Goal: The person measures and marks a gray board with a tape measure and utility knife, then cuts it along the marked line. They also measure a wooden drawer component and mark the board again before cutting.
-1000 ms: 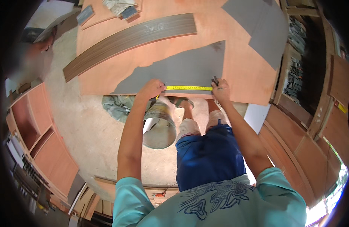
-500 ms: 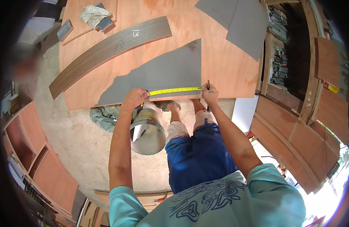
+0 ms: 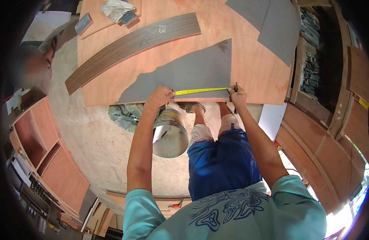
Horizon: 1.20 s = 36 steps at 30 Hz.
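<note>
A yellow tape measure blade [image 3: 200,91] is stretched along the near edge of a dark grey sheet [image 3: 188,70], which has one ragged side and a straight right side. My left hand [image 3: 160,97] is closed on the tape measure at the blade's left end; its case is mostly hidden by the fingers. At the sheet's right edge, my right hand [image 3: 238,97] pinches the other end of the blade. A thin dark pen-like stick [image 3: 236,85] also stands up from the right hand's grip. Both hands rest at the near edge of the wooden table [image 3: 260,90].
Beyond the sheet lies a curved brown board [image 3: 132,50] with chalk-like marks. More grey sheets [image 3: 278,40] are at the far right, a crumpled cloth [image 3: 115,10] at the far left. Below the table edge stands a bucket [image 3: 170,138]. A person [image 3: 30,66] is at the left.
My view has shifted, so the whole scene sits further right and slightly higher. Both hands keep hold of the stretched tape in much the same place on the sheet.
</note>
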Motion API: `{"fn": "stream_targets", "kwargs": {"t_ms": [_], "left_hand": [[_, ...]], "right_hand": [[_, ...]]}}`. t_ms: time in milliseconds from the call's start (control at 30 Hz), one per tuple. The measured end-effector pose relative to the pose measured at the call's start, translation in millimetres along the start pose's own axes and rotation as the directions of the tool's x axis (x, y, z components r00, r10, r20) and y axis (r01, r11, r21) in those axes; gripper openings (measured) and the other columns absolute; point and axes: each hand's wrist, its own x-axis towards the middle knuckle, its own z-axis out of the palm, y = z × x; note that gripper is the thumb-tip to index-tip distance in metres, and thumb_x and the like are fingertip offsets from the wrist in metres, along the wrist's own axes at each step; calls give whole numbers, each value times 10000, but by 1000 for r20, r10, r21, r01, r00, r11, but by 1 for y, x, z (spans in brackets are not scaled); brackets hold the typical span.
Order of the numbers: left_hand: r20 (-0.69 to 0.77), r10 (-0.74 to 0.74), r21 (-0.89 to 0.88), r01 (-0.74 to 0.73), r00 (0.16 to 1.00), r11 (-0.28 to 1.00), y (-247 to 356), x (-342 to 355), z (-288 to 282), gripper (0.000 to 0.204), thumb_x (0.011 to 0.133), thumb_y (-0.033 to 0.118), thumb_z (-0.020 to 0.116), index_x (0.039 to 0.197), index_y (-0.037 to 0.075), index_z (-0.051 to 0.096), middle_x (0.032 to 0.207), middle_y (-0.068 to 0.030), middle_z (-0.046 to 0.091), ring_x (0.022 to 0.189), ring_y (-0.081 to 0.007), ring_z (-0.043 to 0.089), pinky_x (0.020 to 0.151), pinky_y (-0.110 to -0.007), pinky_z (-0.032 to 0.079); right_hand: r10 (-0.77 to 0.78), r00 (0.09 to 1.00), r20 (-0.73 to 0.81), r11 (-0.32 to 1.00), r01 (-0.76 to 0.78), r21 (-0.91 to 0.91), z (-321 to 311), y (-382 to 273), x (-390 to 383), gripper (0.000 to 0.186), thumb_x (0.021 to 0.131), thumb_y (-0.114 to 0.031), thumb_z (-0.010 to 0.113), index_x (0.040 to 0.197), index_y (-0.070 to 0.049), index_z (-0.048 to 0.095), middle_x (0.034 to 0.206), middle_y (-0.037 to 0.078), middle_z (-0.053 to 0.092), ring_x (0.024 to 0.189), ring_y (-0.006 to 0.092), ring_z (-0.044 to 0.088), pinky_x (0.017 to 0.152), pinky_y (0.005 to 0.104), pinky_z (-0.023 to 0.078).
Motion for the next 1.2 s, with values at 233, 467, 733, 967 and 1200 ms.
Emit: {"fn": "stream_targets", "kwargs": {"t_ms": [233,467,733,967,1200], "left_hand": [[3,-4,-52,4,1000,999,7,-5,-7,259,892,259,596,914,23,701,856,-214,661,809,-408,620,746,-462,491],[17,-27,-150,29,1000,988,8,-10,-11,263,885,246,586,888,1,680,782,-221,631,708,-384,595,684,-438,472],[-23,3,-115,-6,1000,993,11,-8,-11,278,882,253,583,896,-10,673,782,-212,637,691,-372,590,678,-411,479],[35,29,-154,-23,999,988,5,-9,-12,270,873,276,603,927,31,703,840,-219,658,758,-385,620,718,-432,491],[113,-77,-263,104,991,959,-8,-13,-22,287,867,301,634,904,26,708,748,-195,651,656,-312,595,672,-401,478]], "right_hand": [[76,997,5,976,-75,203,9,31,15,90,750,-16,669,838,-21,686,688,28,620,578,117,546,529,267,427],[97,995,-28,987,-92,135,11,20,8,184,712,-104,716,894,-83,725,811,94,715,743,216,688,681,343,541],[-58,992,-112,998,54,-46,14,28,18,164,719,-84,734,863,-23,685,725,77,673,667,165,628,657,312,512],[-104,992,-71,994,103,-25,12,29,16,216,733,-133,725,918,-30,686,836,148,701,804,277,683,747,367,525],[-66,998,-11,985,63,-162,4,17,15,187,742,-141,738,888,-35,687,801,147,693,759,260,679,723,362,524]]}}
